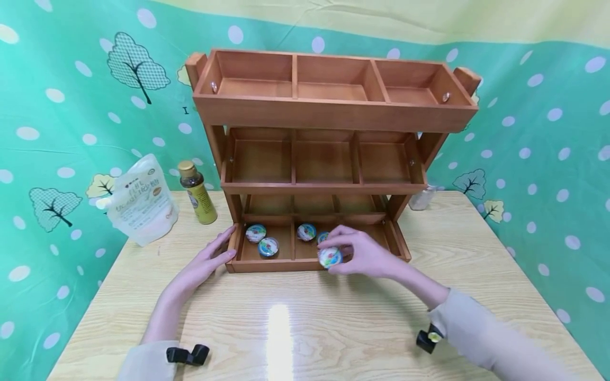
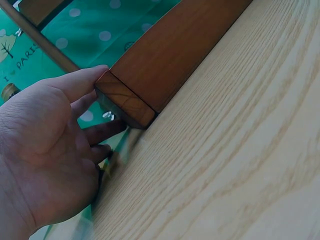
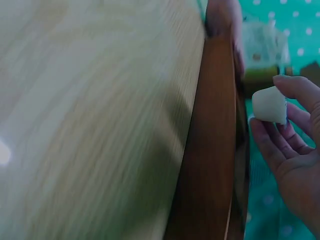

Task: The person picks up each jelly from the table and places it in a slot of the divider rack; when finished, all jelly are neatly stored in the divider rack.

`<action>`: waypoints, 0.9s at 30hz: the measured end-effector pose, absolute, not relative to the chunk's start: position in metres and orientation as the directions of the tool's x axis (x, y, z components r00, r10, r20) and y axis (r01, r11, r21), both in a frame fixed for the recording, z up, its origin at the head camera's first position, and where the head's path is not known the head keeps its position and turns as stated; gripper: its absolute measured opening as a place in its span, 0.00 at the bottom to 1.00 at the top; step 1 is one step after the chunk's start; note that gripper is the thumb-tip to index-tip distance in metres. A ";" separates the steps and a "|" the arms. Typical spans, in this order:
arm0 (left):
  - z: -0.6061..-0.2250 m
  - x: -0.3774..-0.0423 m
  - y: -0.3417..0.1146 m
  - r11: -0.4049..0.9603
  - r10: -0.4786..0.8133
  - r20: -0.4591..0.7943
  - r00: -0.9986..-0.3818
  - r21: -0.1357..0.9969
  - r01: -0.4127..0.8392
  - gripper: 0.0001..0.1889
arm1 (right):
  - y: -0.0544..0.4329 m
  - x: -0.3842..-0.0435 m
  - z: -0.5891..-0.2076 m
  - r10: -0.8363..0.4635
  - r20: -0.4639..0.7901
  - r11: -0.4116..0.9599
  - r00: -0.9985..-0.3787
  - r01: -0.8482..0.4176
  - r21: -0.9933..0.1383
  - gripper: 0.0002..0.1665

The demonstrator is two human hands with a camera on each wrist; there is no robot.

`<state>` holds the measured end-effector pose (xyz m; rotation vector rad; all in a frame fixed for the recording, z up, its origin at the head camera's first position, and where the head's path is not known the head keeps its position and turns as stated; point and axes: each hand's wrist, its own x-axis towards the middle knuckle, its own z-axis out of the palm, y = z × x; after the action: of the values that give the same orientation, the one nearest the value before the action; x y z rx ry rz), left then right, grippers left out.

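Note:
My right hand [image 1: 359, 253] pinches a small sealed cup [image 1: 330, 257] with a printed lid, above the front edge of the bottom tier's middle compartment. From the right wrist view, the cup's white body [image 3: 269, 105] shows between thumb and fingers. Behind it, another cup [image 1: 322, 237] is partly covered by the hand, with a further cup [image 1: 306, 232] to its left. Two more cups, one at the back [image 1: 255, 233] and one nearer the front [image 1: 268, 246], lie in the left compartment. My left hand [image 1: 208, 259] touches the left end of the brown wooden rack [image 1: 267, 267], its fingers fairly straight.
Above the bottom tier, the rack has a middle tier [image 1: 324, 188] and a top tier [image 1: 333, 114], each divided into three compartments. A white pouch [image 1: 143, 201] and a brown-capped bottle [image 1: 198, 193] stand to the left. Behind the right side is a clear jar [image 1: 422, 198].

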<state>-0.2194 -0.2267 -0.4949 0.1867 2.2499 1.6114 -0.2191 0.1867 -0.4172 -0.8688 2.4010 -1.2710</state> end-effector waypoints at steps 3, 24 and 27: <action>-0.495 -0.219 -0.227 0.345 0.312 -0.225 -0.923 0.932 -0.110 0.37 | 0.208 -0.228 -0.416 -0.607 0.055 0.456 -0.793 -0.404 -0.793 0.27; -0.494 -0.216 -0.227 0.346 0.301 -0.217 -0.929 0.932 -0.105 0.36 | 0.278 -0.274 -0.424 -0.407 0.092 0.740 -0.909 -0.387 -0.550 0.30; -0.494 -0.216 -0.227 0.347 0.300 -0.219 -0.929 0.932 -0.107 0.36 | 0.279 -0.276 -0.429 -0.393 0.100 0.761 -0.914 -0.385 -0.523 0.30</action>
<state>-0.2156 -0.2267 -0.4938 0.1704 2.2643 1.6060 -0.2755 0.2791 -0.4289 -0.6478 2.9331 -0.8659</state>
